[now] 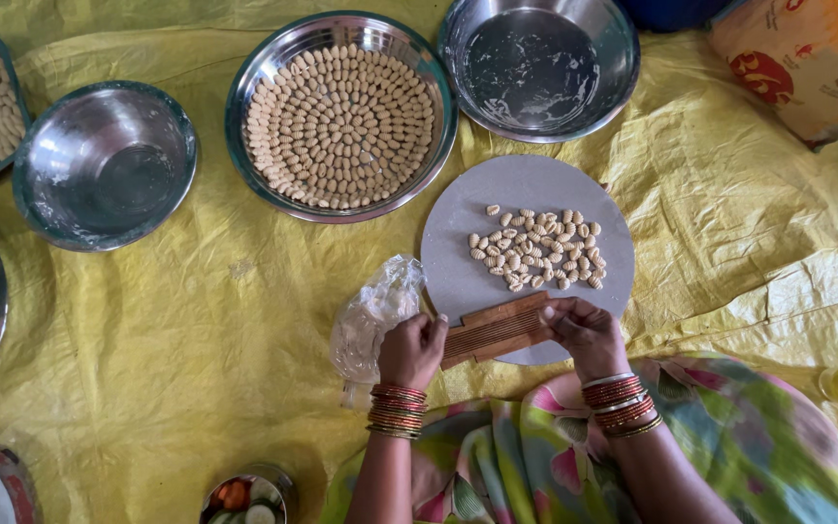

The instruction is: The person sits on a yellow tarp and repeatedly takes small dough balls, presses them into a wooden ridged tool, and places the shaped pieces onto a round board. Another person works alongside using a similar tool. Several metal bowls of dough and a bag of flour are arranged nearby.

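Holding a small ridged wooden board (493, 330) between them, both hands rest at the near edge of a round grey slab (458, 262). The left hand (411, 349) has its fingers (435, 327) curled onto the board's left end; just left of those fingers lies a crumpled clear plastic bag (370, 315). The right hand (586, 335) pinches the board's right end, its fingers (557, 312) bent over the top edge, and whether a bit of dough sits under them I cannot tell. Just beyond the fingers, on the slab, lies a heap of small ridged dough shells (538, 250).

A judgement: the board overhangs the slab's rim, so a hard press could tip it or shove the heap outward; the plastic bag, so close, could catch under the left hand.

Farther from the fingers, left to right, stand an empty steel bowl (104, 165), a steel plate (244, 107) ringed with shells, another empty bowl (538, 68), and at far right an orange sack (807, 68) with red print.
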